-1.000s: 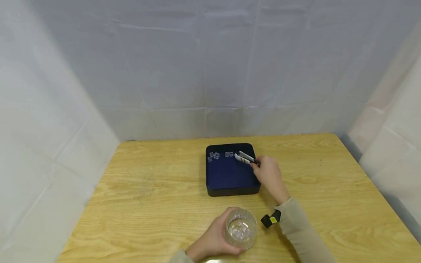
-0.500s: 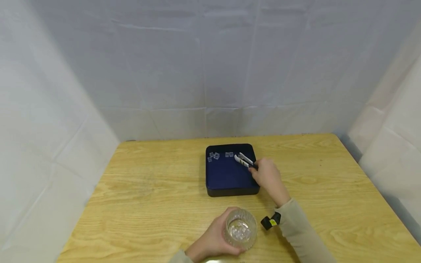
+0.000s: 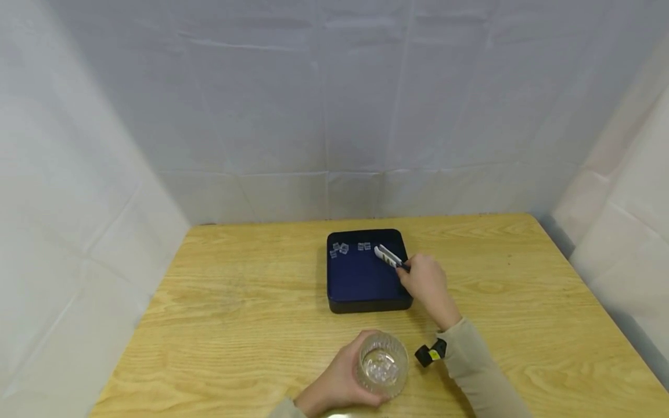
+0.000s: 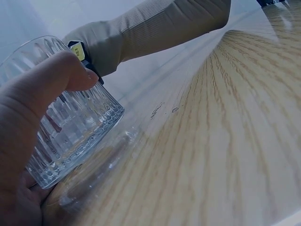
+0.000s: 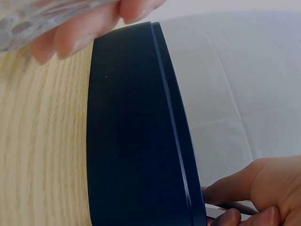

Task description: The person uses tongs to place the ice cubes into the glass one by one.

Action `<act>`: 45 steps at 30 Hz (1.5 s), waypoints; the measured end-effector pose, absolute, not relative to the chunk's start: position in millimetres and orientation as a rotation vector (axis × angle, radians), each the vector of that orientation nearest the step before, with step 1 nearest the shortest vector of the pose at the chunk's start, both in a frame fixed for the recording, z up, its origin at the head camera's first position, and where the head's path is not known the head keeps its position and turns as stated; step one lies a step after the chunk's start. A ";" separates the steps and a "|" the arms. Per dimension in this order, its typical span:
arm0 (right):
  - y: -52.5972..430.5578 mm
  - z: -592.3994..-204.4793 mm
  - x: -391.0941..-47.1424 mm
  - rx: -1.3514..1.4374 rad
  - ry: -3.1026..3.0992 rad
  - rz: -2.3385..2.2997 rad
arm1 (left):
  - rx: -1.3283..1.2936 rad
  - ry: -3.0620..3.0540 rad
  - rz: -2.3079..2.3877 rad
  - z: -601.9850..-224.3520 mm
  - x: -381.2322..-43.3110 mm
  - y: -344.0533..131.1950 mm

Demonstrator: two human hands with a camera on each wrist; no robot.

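My left hand (image 3: pixel 340 374) grips a ribbed clear drinking glass (image 3: pixel 401 348) near the table's front. Several clear cubes lie inside it; in the left wrist view the glass (image 4: pixel 101 106) appears tilted, thumb across its wall. With my right hand (image 3: pixel 427 284) I hold a pair of tongs (image 3: pixel 389 256), pale arms and dark handle, over the right part of a dark blue tray (image 3: pixel 370 306). Whether a cube sits between the tong tips is too small to tell. Clear cubes (image 3: pixel 364 246) lie just left of the tips, and a group of cubes (image 3: pixel 342 248) farther left.
The light wooden table (image 3: pixel 235 325) extends on both sides of the tray. White sheeting (image 3: pixel 355 116) hangs behind the table and at its left and right. A black wrist camera (image 3: pixel 431 352) sticks out from the right cuff, close to the glass.
The tongs' arms have come closer together, and the right hand has shifted slightly toward me. The left hand and glass have stayed in place.
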State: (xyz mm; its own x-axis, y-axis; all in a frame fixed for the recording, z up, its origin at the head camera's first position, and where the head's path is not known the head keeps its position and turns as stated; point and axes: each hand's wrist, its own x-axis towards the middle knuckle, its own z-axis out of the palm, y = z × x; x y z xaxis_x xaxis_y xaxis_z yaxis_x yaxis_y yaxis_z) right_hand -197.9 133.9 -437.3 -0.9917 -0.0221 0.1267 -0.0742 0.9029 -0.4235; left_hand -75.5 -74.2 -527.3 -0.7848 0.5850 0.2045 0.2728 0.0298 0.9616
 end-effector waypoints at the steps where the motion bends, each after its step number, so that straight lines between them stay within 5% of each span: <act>1: 134.0 -437.2 -197.5 0.073 -2.949 0.660 | 0.884 2.058 1.828 -527.2 -75.5 -74.2; 45: 135.3 -437.1 -193.0 0.043 -2.935 0.630 | 0.904 2.055 1.813 -525.2 -76.3 -74.6</act>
State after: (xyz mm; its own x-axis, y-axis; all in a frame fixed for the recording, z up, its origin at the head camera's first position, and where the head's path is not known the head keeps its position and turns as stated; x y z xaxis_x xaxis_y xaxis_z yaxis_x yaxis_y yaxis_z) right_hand -193.0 135.3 -437.1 -0.9899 0.0012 0.1414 -0.0570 0.9119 -0.4065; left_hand -76.3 -74.6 -525.2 -0.7742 0.5982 0.2068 0.2798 0.0304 0.9596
